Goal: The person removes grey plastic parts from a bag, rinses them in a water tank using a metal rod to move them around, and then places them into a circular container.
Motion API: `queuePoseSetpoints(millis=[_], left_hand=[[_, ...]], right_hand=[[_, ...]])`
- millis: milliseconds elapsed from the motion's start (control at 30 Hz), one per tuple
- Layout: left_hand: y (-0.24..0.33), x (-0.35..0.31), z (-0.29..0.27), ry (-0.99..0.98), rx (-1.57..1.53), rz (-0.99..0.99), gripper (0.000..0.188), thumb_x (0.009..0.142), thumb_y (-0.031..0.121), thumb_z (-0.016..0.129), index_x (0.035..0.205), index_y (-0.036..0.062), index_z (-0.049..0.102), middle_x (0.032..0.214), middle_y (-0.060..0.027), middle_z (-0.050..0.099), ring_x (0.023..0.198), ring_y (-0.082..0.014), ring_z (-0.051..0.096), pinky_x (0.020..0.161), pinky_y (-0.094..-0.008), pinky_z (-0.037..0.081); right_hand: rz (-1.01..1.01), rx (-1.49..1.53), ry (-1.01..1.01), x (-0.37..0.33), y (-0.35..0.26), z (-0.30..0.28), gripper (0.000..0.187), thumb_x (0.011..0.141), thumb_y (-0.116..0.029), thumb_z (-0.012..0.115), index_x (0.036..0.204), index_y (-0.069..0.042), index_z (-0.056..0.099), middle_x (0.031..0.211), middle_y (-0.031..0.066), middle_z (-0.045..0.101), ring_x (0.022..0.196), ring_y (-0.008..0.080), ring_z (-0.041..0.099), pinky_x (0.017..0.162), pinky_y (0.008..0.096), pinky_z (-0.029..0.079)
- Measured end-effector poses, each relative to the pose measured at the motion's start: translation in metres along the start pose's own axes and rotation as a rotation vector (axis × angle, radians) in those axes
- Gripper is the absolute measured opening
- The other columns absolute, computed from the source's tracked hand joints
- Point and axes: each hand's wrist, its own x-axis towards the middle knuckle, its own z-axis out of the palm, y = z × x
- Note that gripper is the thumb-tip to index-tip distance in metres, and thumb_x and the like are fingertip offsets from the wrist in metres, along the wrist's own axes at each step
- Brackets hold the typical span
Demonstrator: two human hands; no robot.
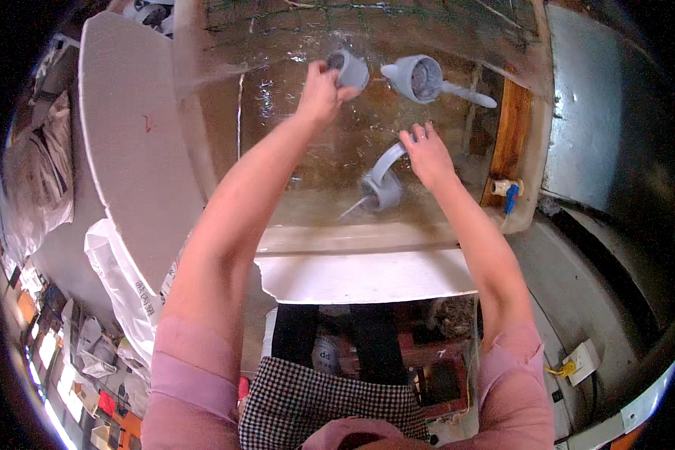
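Note:
My left hand [322,96] is closed on the side of a small blue-grey cup [352,73] over the far middle of a water basin [352,238]. To the right of it, my right hand [429,156] grips the end of a curved handle. That handle belongs to a blue-grey long-handled pot [383,190], which hangs tilted toward the near side. A thin pale streak runs from its lower left side; whether it is a spout or liquid I cannot tell. A third blue-grey pot [420,79], with a spout and a straight handle, lies beyond my right hand, its mouth showing.
A wooden plank [513,127] lines the basin's right side, near a valve with a blue lever [511,196]. Dark green netting [337,13] crosses the far end. A white board [367,276] lies along the near edge. A pale grey panel [131,127] stands left.

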Motion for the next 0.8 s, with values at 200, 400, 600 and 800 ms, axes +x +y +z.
queuePoseSetpoints(millis=[200, 400, 600, 800], left_hand=[[0.027, -0.008, 0.007, 0.252, 0.261, 0.289, 0.044, 0.078, 0.024, 0.064, 0.113, 0.001, 0.049, 0.114, -0.0183, 0.045, 0.104, -0.0342, 0.046, 0.086, -0.0429, 0.037], [0.06, -0.163, -0.052, -0.066, 0.332, 0.518, 0.046, 0.072, 0.034, 0.067, 0.11, 0.0104, 0.055, 0.118, -0.0125, 0.046, 0.111, -0.0284, 0.042, 0.09, -0.0422, 0.029], [0.055, -0.193, -0.039, -0.166, 0.481, 0.513, 0.052, 0.068, 0.038, 0.068, 0.11, 0.0116, 0.054, 0.117, -0.011, 0.046, 0.106, -0.0275, 0.044, 0.087, -0.043, 0.029], [0.065, -0.204, -0.035, -0.085, 0.491, 0.481, 0.048, 0.069, 0.039, 0.067, 0.105, 0.0105, 0.055, 0.113, -0.0081, 0.048, 0.101, -0.0267, 0.045, 0.084, -0.042, 0.029]], right_hand=[[0.279, 0.338, -0.167, -0.021, 0.011, 0.022, 0.038, 0.08, -0.004, 0.046, 0.118, -0.011, 0.045, 0.106, 0.0203, 0.052, 0.097, 0.0399, 0.053, 0.08, 0.0427, 0.047], [0.394, 0.865, -0.141, -0.018, 0.001, 0.043, 0.038, 0.084, -0.004, 0.046, 0.121, -0.007, 0.043, 0.103, 0.0219, 0.058, 0.093, 0.0354, 0.057, 0.078, 0.0404, 0.046], [0.227, 1.051, -0.221, -0.008, -0.016, 0.042, 0.043, 0.082, 0.004, 0.043, 0.125, -0.006, 0.041, 0.102, 0.0195, 0.059, 0.094, 0.029, 0.059, 0.079, 0.0349, 0.045], [0.318, 1.194, -0.302, 0.003, -0.033, 0.031, 0.044, 0.083, 0.004, 0.042, 0.125, -0.004, 0.038, 0.1, 0.0155, 0.061, 0.091, 0.0267, 0.06, 0.077, 0.0328, 0.046]])
